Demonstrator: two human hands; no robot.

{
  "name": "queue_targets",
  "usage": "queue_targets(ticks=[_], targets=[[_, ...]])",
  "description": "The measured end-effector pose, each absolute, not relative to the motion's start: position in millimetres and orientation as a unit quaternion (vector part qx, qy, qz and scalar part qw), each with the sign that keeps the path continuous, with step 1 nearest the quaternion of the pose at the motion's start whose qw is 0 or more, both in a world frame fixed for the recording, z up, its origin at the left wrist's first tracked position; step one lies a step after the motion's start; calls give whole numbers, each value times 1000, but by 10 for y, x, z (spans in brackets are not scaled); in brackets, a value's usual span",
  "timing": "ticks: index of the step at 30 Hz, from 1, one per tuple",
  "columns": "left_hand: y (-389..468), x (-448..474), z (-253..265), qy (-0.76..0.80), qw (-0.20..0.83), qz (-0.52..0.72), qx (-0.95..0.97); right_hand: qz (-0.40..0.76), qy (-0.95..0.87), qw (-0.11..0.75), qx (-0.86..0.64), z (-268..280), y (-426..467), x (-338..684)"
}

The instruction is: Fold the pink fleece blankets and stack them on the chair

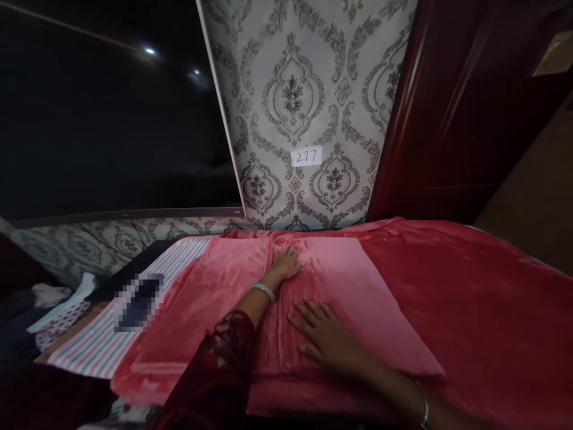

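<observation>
A red and pink plush blanket lies spread over the surface before me, with a paler pink panel folded on its right part. My left hand rests flat near the far side of the blanket, fingers spread, beside the inner edge of the pale panel. Closer to me, my right hand also lies palm down with its fingers apart, on the creased strip and the pale panel. Neither hand grips any cloth. To the right, a deeper red stretch of plush cloth continues past the panel.
A striped cloth lies under the blanket's left side, with a blurred dark patch on it. Crumpled clothes are at the far left. Behind are a large television, patterned wallpaper with a "277" label, and a dark red panel.
</observation>
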State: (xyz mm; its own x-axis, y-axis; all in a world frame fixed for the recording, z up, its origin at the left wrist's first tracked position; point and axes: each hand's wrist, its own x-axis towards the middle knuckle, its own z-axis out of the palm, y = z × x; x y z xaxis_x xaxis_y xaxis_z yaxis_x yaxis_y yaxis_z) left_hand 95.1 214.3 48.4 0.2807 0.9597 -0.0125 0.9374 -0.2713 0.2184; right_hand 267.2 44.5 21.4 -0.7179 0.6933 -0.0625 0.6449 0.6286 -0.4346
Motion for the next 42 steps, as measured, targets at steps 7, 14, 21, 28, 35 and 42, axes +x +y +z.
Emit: queue_targets(ticks=[7,14,21,28,35,42], targets=[[2677,858,482,671,81,140,724,242,-872,220,-365,448,1127,2947],[2964,843,452,680,84,215,696,103,-737,182,-643,577,2368,3269],[2902,892,303,725,52,244,642,41,-707,116,-696,201,2486,3261],[2955,925,266,745,75,233,620,17,-708,102,-699,122,2496,3282],[2968,846,302,733,78,230,635,25,-707,104,-699,135,2504,3299],[2985,944,270,754,57,229,613,33,-705,108,-700,137,2518,3312]])
